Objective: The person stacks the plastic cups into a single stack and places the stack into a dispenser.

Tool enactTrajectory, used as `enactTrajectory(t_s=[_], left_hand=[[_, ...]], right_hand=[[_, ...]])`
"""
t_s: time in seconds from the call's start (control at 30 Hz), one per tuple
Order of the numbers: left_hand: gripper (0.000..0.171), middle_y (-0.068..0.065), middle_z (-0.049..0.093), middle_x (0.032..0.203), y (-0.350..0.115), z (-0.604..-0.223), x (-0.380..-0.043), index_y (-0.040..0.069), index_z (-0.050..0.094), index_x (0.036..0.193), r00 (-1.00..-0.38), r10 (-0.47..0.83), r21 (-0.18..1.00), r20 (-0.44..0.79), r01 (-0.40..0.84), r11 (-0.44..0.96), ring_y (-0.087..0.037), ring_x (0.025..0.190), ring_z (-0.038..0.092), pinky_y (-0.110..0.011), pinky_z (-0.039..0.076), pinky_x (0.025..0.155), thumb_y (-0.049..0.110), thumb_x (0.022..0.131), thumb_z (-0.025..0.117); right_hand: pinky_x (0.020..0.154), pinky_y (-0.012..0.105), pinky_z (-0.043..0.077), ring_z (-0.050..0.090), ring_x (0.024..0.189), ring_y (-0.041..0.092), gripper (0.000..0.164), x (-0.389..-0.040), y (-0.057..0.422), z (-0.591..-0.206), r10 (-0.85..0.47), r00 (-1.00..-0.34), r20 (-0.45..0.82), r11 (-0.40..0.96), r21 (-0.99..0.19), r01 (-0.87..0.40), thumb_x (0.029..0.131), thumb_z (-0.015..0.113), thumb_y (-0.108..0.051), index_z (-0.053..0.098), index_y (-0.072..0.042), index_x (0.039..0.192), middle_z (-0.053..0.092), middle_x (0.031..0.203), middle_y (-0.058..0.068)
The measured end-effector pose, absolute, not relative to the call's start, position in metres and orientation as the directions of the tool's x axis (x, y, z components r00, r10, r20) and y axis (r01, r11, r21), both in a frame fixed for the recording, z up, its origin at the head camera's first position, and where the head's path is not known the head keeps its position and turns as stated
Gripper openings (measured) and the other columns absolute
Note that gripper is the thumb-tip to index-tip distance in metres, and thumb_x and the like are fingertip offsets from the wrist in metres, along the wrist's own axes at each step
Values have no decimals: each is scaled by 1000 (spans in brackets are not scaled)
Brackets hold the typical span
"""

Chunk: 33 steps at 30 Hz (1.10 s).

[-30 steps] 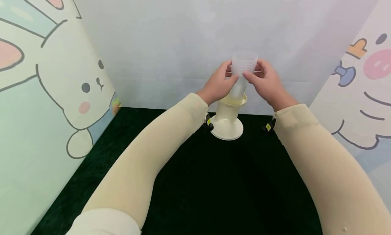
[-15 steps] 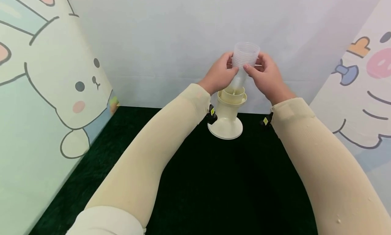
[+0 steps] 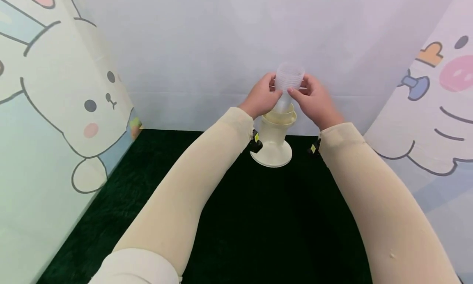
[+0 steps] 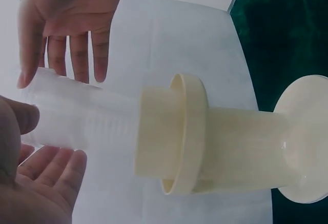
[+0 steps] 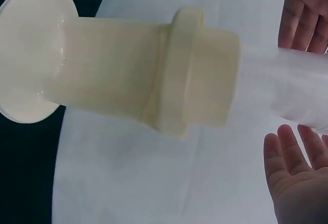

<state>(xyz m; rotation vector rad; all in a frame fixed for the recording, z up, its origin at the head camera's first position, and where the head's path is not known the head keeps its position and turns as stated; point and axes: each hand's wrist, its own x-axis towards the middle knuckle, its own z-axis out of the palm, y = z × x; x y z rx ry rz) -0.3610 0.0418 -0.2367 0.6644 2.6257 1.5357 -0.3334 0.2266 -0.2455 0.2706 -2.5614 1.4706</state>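
Both hands hold a stack of clear plastic cups (image 3: 289,81) upright above a cream cup dispenser (image 3: 274,137). My left hand (image 3: 261,96) grips the stack from the left, thumb in front and fingers behind. From the right, my right hand (image 3: 317,100) grips it the same way. The stack's lower end reaches the dispenser's top opening; in the left wrist view it meets the inner collar (image 4: 160,131), which stands above the wide flange (image 4: 193,131). How far the cups go inside is hidden by the collar wall.
The dispenser's round white base (image 3: 272,154) stands on a dark green cloth (image 3: 258,218) near its back edge. A pale backdrop (image 3: 207,42) rises close behind. Printed cartoon panels flank both sides, a rabbit (image 3: 74,99) at left.
The cup stack rose slightly, then came down toward the dispenser, both hands moving with it. The inner collar shows above the flange, unlike a second ago.
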Motion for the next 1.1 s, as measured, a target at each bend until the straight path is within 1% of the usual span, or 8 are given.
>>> enactTrajectory(t_s=[0.2,0.3,0.43,0.5,0.63,0.73,0.93,1.1], left_hand=[[59,-2,46,156,30,-254,-364,15,31,161,-922,358,820,146,316,478,-15,136,48,-33,44,110,26,108,55],[56,-3,45,157,28,-262,-365,14,35,159,-920,365,805,141,321,499,-16,141,44,-34,41,113,26,108,54],[50,-3,45,157,28,-269,-365,13,44,154,-925,359,809,124,304,503,-17,143,41,-36,38,115,23,106,53],[52,-4,43,159,28,-272,-364,12,43,156,-929,355,813,104,285,507,-19,145,40,-37,38,115,23,106,53],[58,-7,39,162,29,-278,-364,10,35,160,-928,362,800,83,279,531,-24,147,38,-39,38,116,25,107,53],[57,-7,40,162,31,-281,-363,10,37,159,-920,378,793,99,303,528,-25,147,39,-39,38,116,26,107,54],[60,-4,41,161,33,-284,-362,11,37,159,-931,347,787,108,294,543,-22,145,41,-37,39,115,30,106,57],[62,-4,42,161,33,-284,-367,11,36,160,-933,337,748,127,313,585,-21,145,41,-36,38,115,34,106,58]], right_hand=[[117,55,33,40,145,27,74,-341,218,-266,-89,-975,206,508,-832,-222,100,64,-50,32,-24,162,44,158,8],[121,52,28,34,149,25,75,-343,217,-275,-97,-972,213,535,-813,-231,100,63,-51,33,-21,162,39,162,7],[122,56,21,23,153,27,75,-345,218,-283,-101,-974,201,574,-788,-223,101,62,-51,33,-18,162,29,167,6],[121,60,20,21,154,30,77,-345,219,-287,-98,-979,178,592,-781,-201,100,62,-52,32,-17,162,26,168,7],[119,62,24,20,154,34,78,-346,222,-294,-108,-982,152,599,-778,-187,101,62,-51,32,-13,162,24,168,10],[119,62,25,19,154,34,76,-346,226,-297,-119,-980,162,581,-789,-201,101,64,-48,34,-11,160,25,168,11],[121,58,23,17,155,33,83,-343,227,-298,-81,-986,145,584,-795,-165,102,59,-52,20,-13,166,19,170,11],[120,57,25,23,153,33,78,-345,223,-295,-21,-992,124,586,-802,-112,105,52,-52,22,-13,165,26,168,12]])
